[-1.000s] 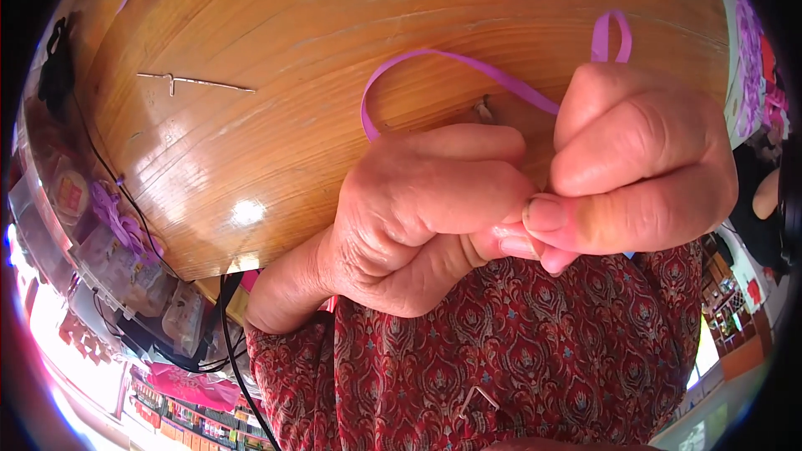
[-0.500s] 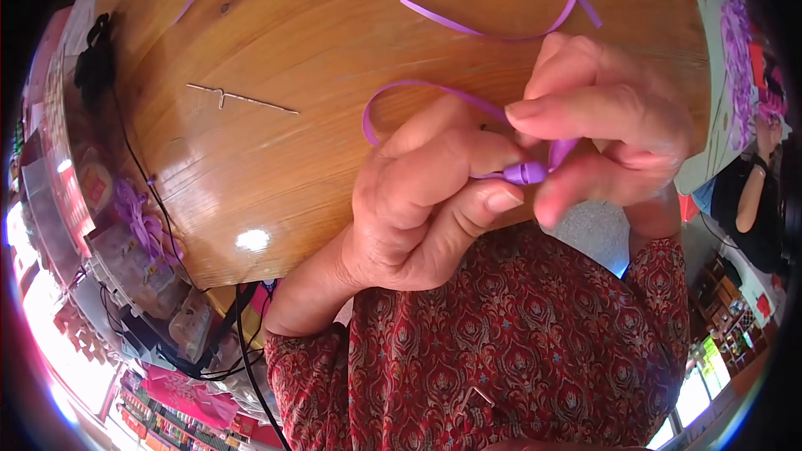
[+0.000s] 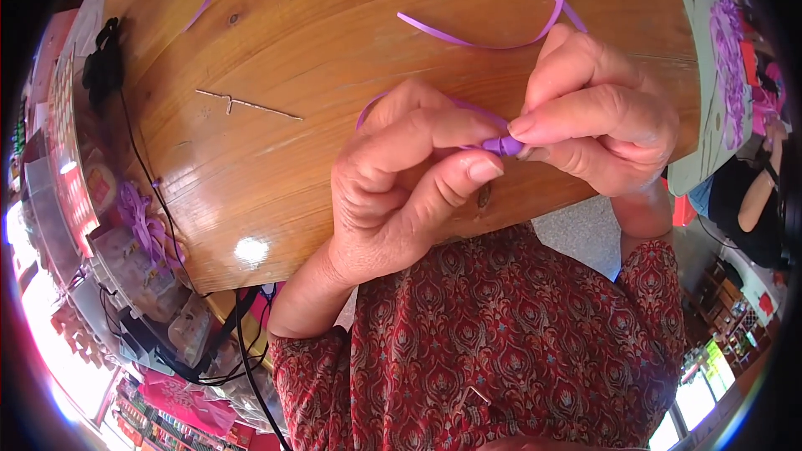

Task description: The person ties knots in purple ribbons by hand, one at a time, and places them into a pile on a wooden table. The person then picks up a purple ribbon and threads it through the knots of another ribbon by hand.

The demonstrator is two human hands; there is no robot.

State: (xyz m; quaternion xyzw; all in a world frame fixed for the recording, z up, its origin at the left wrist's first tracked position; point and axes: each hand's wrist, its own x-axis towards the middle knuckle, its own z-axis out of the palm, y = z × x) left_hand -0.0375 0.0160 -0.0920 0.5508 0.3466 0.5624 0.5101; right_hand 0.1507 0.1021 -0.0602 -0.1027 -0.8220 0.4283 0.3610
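Observation:
My left hand pinches a small purple clasp between thumb and fingers above the table. Thumb and forefinger of my right hand close on the clasp's right end, so both hands meet there. From the clasp a narrow purple ribbon loops away behind my left hand, partly hidden by the fingers. A thin twisted metal wire tool with a small hook at its middle lies on the table to the left.
On the wooden table, several loose purple ribbons lie along the far side. A black cable runs down the left edge beside plastic boxes and a purple ribbon bundle. At the far right, another person's arm shows near hanging purple ribbons.
My right finger and thumb have come together on the clasp's end, where they were apart before. The clasp and both hands have shifted slightly left and away from my body.

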